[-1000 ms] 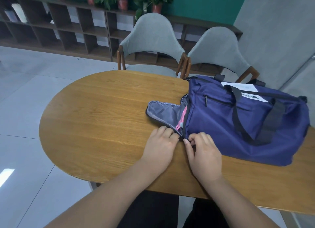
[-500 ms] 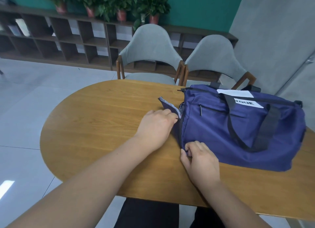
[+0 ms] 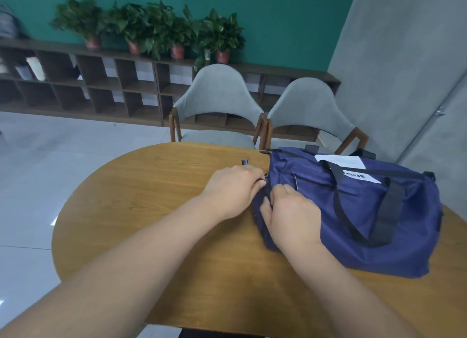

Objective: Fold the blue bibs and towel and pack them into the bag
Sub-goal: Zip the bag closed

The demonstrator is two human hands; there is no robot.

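Bag (image 3: 364,211) lies on table (image 3: 151,211), contents hidden.

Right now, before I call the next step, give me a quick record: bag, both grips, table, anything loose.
bag: navy, black straps, white label, on the table's right part
left grip: fingers curled at the bag's left end, pinching something small and dark, likely a zip pull
right grip: pinches the fabric of that same end, nearer the person
contents: none show
table: wooden, rounded end
loose piece: small, dark, beyond the left grip; too small to identify
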